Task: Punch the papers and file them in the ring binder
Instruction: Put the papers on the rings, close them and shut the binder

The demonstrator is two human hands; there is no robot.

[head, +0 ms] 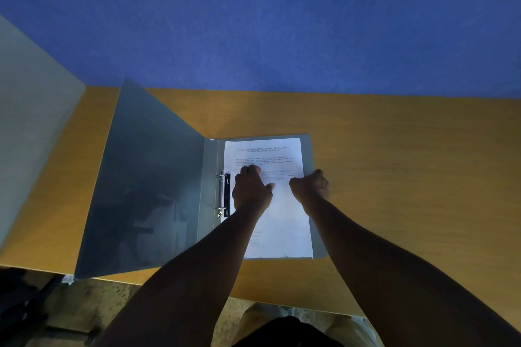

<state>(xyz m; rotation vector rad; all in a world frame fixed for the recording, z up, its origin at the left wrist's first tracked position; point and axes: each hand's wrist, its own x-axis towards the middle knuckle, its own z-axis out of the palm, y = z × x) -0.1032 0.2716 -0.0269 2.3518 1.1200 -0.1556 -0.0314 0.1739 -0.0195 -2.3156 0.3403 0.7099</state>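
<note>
Binder (158,177) lies open on the desk (394,163), centre of view. Its front cover is raised at an angle toward 9 o'clock; the back cover lies flat toward 3 o'clock. Ring mechanism (222,194) sits just right of the spine, two metal rings visible, one at the 12 o'clock end and one at the 6 o'clock end.

Papers (279,222) lie on the flat back cover, printed text facing up, heading at the 12 o'clock end. Their left edge is at the rings; can't tell whether the holes are on the rings.

Left hand (251,191) is on the papers' left side just beside the rings, fingers curled down onto the sheet, thumb out toward 3 o'clock. Looks like pressing; can't tell if it pinches anything.

Right hand (311,187) is at the papers' right edge, 3 o'clock from the left hand, fingers curled over that edge, gripping it.

Both forearms come in from 6 o'clock.

Blue wall (282,22) runs behind the desk at 12 o'clock. Grey panel (31,121) stands at 9 o'clock, beside the raised cover.
</note>
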